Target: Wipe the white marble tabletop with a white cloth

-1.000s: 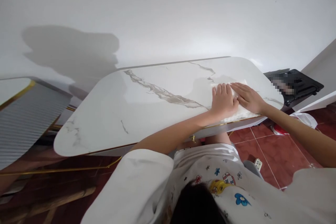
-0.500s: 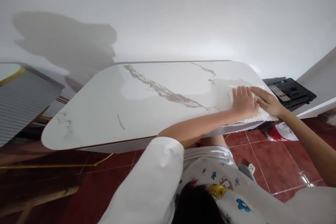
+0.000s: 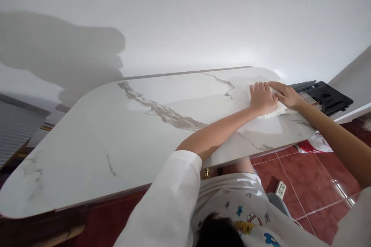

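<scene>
A white cloth (image 3: 274,113) lies bunched on the right part of a white marble-patterned tabletop (image 3: 95,135). My left hand (image 3: 263,99) presses down on the cloth, fingers bent over it. Beside it, and touching it, my right hand (image 3: 287,95) grips the cloth's right side, its fingers partly behind the left hand. Both arms reach across the front edge of the table. Much of the cloth is hidden under the palms.
A white wall stands along the table's back edge. Right of the table is a black case-like object (image 3: 330,98). A power strip (image 3: 280,190) and a red and white bag (image 3: 314,143) lie on the red tiled floor. Grey ribbed furniture (image 3: 17,127) stands at left.
Both hands and the cloth have moved from the table's front right edge back toward the wall. The view has shifted, showing the tabletop's left end larger and nearer.
</scene>
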Demonstrator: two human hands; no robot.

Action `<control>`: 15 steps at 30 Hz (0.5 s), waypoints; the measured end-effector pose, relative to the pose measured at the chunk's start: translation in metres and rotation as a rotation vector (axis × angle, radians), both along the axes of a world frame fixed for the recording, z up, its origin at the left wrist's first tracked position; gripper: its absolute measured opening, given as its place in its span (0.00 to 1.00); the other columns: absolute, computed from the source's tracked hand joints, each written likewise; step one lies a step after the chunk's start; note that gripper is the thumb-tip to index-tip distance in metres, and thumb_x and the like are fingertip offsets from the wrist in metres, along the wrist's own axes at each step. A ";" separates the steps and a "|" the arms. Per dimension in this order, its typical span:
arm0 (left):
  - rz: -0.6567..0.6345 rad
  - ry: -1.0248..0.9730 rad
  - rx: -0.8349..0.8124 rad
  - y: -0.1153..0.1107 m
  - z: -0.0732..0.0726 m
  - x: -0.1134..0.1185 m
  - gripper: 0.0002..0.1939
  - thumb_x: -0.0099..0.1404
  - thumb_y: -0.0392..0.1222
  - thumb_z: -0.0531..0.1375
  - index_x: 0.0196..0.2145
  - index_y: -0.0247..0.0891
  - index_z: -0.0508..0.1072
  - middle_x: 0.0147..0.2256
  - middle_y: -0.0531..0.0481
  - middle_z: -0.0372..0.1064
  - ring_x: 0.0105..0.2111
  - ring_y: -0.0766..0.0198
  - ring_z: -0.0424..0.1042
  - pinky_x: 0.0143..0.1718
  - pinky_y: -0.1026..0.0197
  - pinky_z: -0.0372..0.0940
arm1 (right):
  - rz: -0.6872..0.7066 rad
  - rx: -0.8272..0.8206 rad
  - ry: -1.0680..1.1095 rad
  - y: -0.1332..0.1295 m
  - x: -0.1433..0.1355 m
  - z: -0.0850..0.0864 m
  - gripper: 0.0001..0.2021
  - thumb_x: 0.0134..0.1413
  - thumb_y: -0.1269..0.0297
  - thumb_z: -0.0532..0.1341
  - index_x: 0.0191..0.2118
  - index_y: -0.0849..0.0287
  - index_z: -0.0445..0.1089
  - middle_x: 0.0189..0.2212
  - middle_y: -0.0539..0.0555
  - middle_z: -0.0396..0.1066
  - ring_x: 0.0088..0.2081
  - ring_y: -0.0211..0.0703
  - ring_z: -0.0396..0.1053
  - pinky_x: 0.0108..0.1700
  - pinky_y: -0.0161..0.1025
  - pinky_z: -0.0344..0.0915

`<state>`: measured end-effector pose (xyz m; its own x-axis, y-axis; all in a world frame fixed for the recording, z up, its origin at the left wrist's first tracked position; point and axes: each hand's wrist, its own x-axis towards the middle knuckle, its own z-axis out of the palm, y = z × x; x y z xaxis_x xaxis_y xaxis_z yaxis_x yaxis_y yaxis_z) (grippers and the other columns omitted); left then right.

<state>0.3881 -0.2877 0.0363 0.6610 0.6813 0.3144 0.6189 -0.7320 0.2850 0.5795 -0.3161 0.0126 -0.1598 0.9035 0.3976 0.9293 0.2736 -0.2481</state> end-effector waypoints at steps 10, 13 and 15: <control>0.059 -0.007 -0.016 0.080 -0.005 0.022 0.24 0.71 0.44 0.46 0.59 0.30 0.63 0.59 0.35 0.64 0.60 0.48 0.59 0.63 0.46 0.50 | -0.015 -0.033 -0.056 0.090 0.011 0.004 0.28 0.60 0.55 0.49 0.63 0.55 0.66 0.62 0.53 0.68 0.62 0.59 0.65 0.63 0.57 0.63; 0.067 -0.006 -0.017 0.100 -0.006 0.024 0.23 0.71 0.44 0.46 0.59 0.31 0.63 0.59 0.35 0.64 0.60 0.48 0.59 0.63 0.45 0.50 | -0.027 -0.013 -0.045 0.113 0.013 0.001 0.28 0.58 0.57 0.50 0.62 0.53 0.67 0.62 0.51 0.68 0.62 0.57 0.66 0.62 0.57 0.64; 0.077 -0.011 -0.019 0.113 -0.005 0.025 0.24 0.71 0.44 0.46 0.59 0.31 0.63 0.60 0.34 0.64 0.61 0.48 0.59 0.63 0.45 0.49 | -0.044 -0.012 -0.044 0.128 0.014 0.000 0.28 0.57 0.58 0.50 0.62 0.54 0.67 0.62 0.51 0.68 0.62 0.58 0.66 0.62 0.57 0.64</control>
